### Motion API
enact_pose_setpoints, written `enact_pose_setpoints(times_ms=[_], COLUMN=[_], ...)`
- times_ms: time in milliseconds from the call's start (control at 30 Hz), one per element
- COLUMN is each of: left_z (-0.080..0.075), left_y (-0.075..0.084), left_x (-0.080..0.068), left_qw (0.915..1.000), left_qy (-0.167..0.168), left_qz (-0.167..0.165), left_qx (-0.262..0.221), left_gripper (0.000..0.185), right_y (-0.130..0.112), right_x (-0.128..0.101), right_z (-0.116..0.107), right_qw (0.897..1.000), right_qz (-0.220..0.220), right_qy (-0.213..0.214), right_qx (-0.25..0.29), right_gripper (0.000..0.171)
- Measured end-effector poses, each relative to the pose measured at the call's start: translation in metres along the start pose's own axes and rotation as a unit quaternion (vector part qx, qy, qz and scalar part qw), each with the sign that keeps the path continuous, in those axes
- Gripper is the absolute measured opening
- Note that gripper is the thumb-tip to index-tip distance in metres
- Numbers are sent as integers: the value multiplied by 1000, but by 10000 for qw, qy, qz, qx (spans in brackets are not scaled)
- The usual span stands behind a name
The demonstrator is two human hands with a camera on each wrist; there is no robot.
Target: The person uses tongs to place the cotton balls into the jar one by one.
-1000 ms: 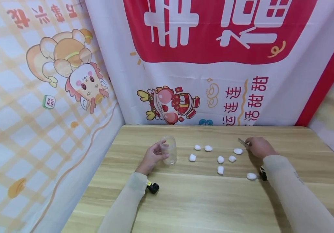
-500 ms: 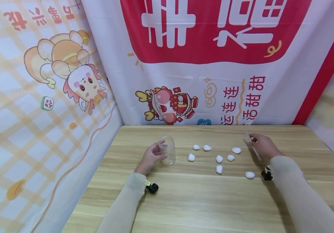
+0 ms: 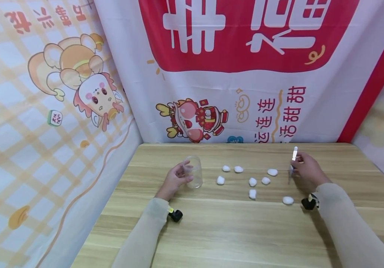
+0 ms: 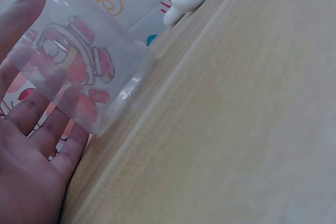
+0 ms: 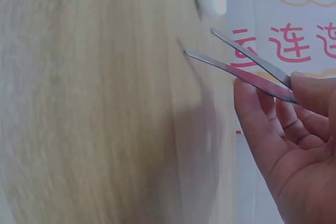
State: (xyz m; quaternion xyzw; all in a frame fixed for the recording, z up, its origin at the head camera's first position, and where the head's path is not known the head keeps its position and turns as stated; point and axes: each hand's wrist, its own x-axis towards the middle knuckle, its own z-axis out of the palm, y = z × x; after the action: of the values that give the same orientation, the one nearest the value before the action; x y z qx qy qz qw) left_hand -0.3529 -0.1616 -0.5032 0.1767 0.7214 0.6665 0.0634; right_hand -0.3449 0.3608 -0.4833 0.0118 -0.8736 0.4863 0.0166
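My left hand [image 3: 173, 181] holds a clear plastic jar [image 3: 196, 173], standing on the table at left of centre. In the left wrist view the thumb lies on one side of the jar [image 4: 118, 90] and the fingers curl behind it. Over on the right, my right hand [image 3: 308, 170] pinches metal tweezers [image 5: 249, 74] between thumb and fingers. Their two tips stand apart with nothing between them, pointing down at the table. Left of the tweezers lie several white cotton balls, the nearest being one cotton ball [image 3: 272, 172]; another cotton ball [image 3: 288, 200] lies closer to me.
The wooden table [image 3: 225, 230] ends at the back against a printed cloth [image 3: 245, 82]. A second patterned cloth [image 3: 61, 123] hangs along the left. A small black camera sits on each wrist, such as the left camera [image 3: 176, 215].
My right hand has shifted slightly right and turned the tweezers from pointing away to the left to having their tips down towards the table. The left hand and jar stay in place.
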Motion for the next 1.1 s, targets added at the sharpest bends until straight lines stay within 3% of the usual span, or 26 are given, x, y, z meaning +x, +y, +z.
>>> enact_pose_setpoints(times_ms=[100, 200, 400, 500, 700, 1000, 1100], left_z=[6, 2, 2, 2, 3, 2, 2], left_y=[-12, -12, -12, -15, -20, -17, -17], left_x=[8, 6, 7, 8, 10, 8, 8], left_qw=[9998, 9993, 9995, 9996, 9996, 9997, 9999], left_qy=[187, 345, 227, 191, 126, 189, 111], left_qz=[33, 139, 212, 169, 210, 153, 50], left_qx=[-6, 29, -82, -124, -102, 1, -11], left_gripper=[70, 68, 69, 72, 74, 70, 71], right_y=[1, -4, -1, 0, -3, -7, -6], right_x=[-8, -5, -8, -13, -24, -30, -30], right_z=[-6, -1, -1, -1, 1, 13, 18], right_qw=[9988, 9964, 9879, 9732, 9305, 8906, 8870], right_qz=[-74, -116, -307, -405, -565, -797, -845], right_qy=[104, 173, 404, 556, 988, 1599, 1668], right_qx=[472, 820, 1466, 2196, 3481, 4183, 4223], right_gripper=[45, 44, 41, 31, 21, 25, 24])
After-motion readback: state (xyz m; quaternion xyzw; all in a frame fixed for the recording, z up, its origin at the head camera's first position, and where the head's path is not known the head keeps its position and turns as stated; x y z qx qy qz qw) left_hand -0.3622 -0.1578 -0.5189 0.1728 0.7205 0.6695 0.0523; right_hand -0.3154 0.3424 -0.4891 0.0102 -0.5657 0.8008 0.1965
